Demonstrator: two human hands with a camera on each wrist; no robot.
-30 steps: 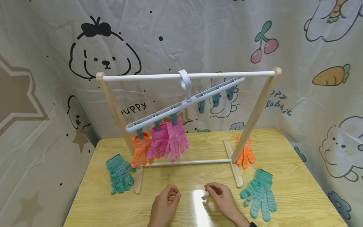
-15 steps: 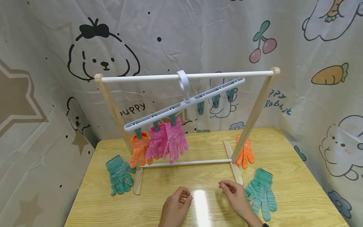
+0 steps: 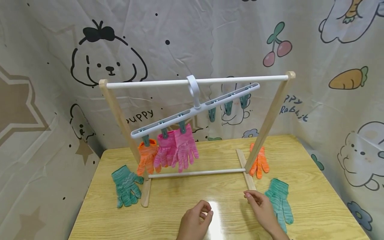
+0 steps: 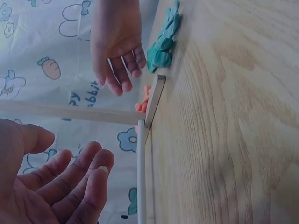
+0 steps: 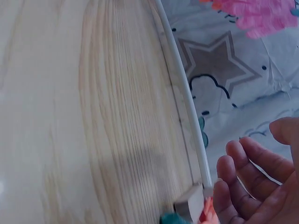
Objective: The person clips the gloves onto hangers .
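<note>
Both the left hand (image 3: 196, 220) and right hand (image 3: 260, 208) hover above the tabletop (image 3: 322, 203), fingers loosely bent. Bare wood separates the left hand from the white lower rod (image 3: 196, 173), and the rightmost green glove (image 3: 280, 201) from the right edge. Partly hidden by the right hand, its long axis runs front to back, fingers nearward
</note>
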